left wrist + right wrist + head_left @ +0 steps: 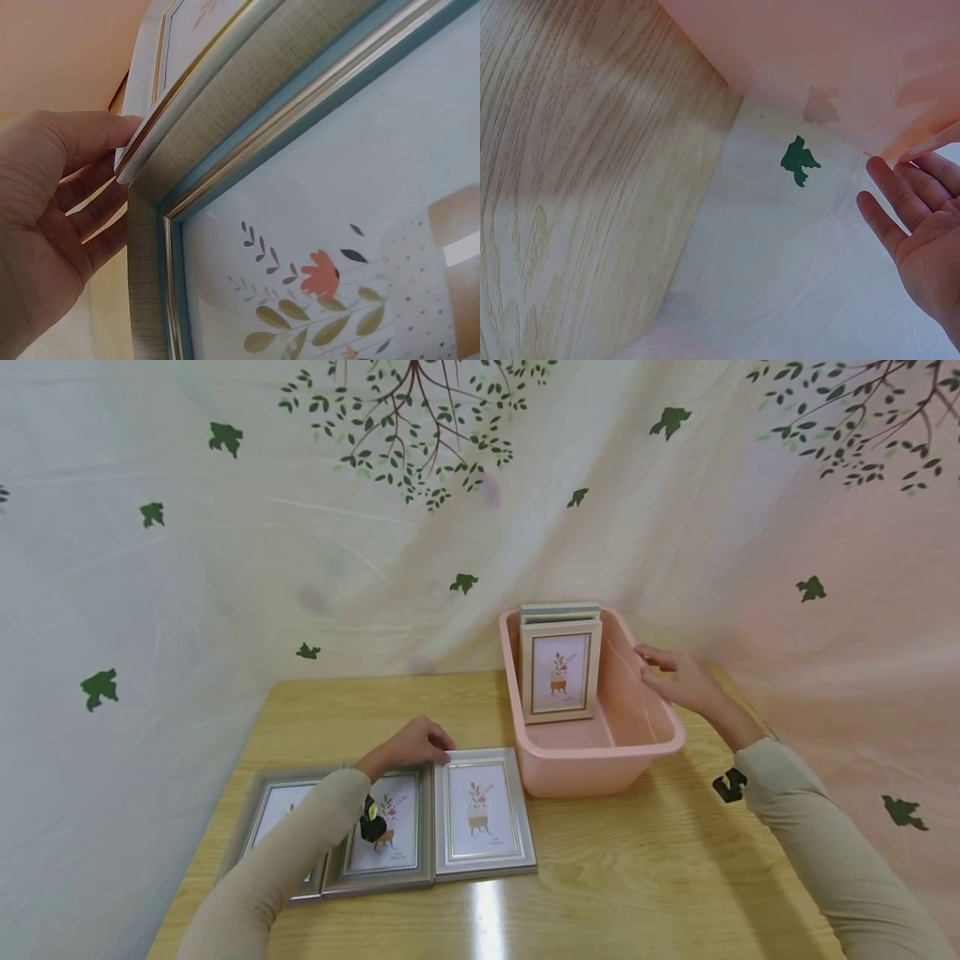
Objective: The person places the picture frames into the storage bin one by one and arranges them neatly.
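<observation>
My left hand (411,745) pinches the far left corner of a silver-white picture frame (527,827) lying face up on the table. In the left wrist view, the thumb of the left hand (45,195) rests on that corner and the fingers curl below it. Beside it lies a grey-gold picture frame (423,852), with another silver picture frame (258,802) further left, partly covered by my forearm. My right hand (684,681) holds the right rim of a pink plastic basin (592,772); in the right wrist view, the fingers (900,195) reach up to its outside.
Inside the basin, a cream picture frame (561,672) stands upright at the far left, with more frames (558,610) behind it. The wooden table (637,877) meets a hanging cloth (360,568) printed with trees and green birds at its back and sides.
</observation>
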Demonstrator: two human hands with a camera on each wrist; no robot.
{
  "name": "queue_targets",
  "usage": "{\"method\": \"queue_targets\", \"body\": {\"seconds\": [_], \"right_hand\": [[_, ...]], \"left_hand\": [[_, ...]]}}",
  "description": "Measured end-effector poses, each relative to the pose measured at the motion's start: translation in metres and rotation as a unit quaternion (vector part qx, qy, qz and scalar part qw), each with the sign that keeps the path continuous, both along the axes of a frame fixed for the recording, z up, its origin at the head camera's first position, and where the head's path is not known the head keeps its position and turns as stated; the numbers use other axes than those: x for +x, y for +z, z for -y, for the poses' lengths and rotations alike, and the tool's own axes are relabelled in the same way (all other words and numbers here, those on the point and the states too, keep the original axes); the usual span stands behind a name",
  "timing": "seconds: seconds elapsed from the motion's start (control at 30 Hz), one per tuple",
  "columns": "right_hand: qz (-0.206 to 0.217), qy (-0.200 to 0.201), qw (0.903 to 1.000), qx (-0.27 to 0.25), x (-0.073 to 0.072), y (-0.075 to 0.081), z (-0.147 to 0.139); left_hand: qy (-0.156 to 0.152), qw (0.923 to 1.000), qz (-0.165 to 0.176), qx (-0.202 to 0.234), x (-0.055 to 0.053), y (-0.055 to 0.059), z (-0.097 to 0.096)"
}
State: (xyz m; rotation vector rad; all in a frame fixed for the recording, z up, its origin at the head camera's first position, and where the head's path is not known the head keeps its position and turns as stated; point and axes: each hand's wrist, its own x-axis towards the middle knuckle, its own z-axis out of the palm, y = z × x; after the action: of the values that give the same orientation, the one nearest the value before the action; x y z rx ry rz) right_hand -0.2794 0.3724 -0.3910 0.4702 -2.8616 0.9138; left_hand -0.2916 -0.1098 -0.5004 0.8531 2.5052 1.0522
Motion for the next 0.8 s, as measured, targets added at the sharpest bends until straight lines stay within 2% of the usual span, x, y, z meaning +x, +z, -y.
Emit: {"method": "queue_targets", "body": {"seconds": [0.23,0.5,0.6,0.8], "right_hand": [[0.0,0.0,1.0,-0.001,-0.001,-0.001,0.0],[-0.025,0.017,0.9995,-0.013,-0.004,-0.002,-0.002],[-0.032,0.021,0.9992,-0.015,-0.005,-0.003,-0.002],[-0.008,0.007,0.9998,-0.02,-0.004,-0.003,-0.001]], "left_hand": [[0.024,0.9992,0.031,-0.009,-0.003,0.007,-0.002],[0.016,0.9994,0.018,-0.025,-0.008,0.014,-0.005],[0.023,0.9991,0.021,-0.028,-0.008,0.016,-0.005],[0.02,0.9988,0.038,-0.025,-0.01,0.017,-0.004]]}}
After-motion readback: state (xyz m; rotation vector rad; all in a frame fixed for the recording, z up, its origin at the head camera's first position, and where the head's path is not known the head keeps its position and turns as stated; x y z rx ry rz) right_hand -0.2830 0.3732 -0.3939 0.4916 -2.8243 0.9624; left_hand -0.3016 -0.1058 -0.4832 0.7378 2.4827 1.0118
